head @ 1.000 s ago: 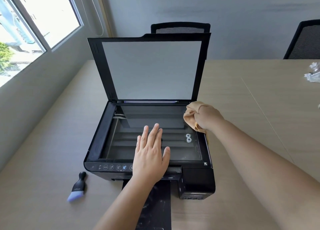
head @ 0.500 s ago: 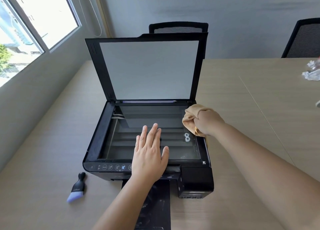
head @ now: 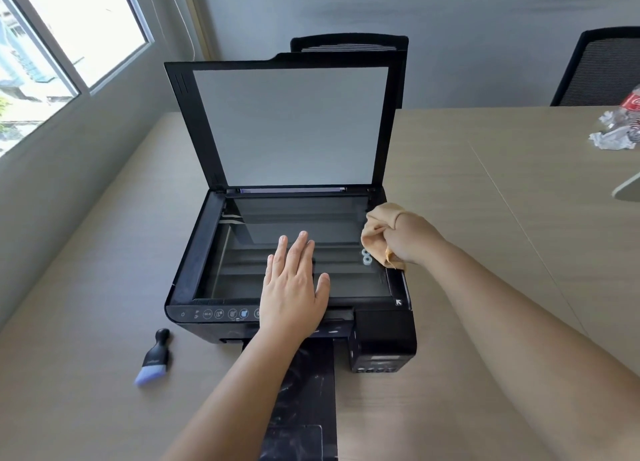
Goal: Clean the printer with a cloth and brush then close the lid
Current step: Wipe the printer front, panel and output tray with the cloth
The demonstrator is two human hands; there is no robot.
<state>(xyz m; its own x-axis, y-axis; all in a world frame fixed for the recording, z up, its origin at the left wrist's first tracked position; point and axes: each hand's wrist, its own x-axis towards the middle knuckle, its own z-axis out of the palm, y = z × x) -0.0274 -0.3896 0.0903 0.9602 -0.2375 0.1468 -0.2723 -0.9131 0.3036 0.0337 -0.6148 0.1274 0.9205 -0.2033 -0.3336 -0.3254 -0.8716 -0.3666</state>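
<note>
Tan cloth (head: pixel 379 233), bunched in the right hand (head: pixel 412 240), sits at the right edge of the scanner glass (head: pixel 287 252), the fingers curled tight around it so that only a wad meets the surface. From the head view, the only one given, the printer (head: pixel 291 287) stands on the wooden table (head: pixel 485 218) with its lid (head: pixel 287 124) propped upright behind the glass. The left hand (head: pixel 294 284) lies flat on the front of the glass, fingers straight and nearly together, steadying the machine. The brush (head: pixel 154 358) rests untouched on the table, just left of the printer. To wipe well, I would judge it best to spread the cloth flatter, draw it in long overlapping strokes across the glass, and lift the bracing palm off the pane, since it probably leaves prints; the control panel (head: pixel 214 313) offers a safer hold.
</note>
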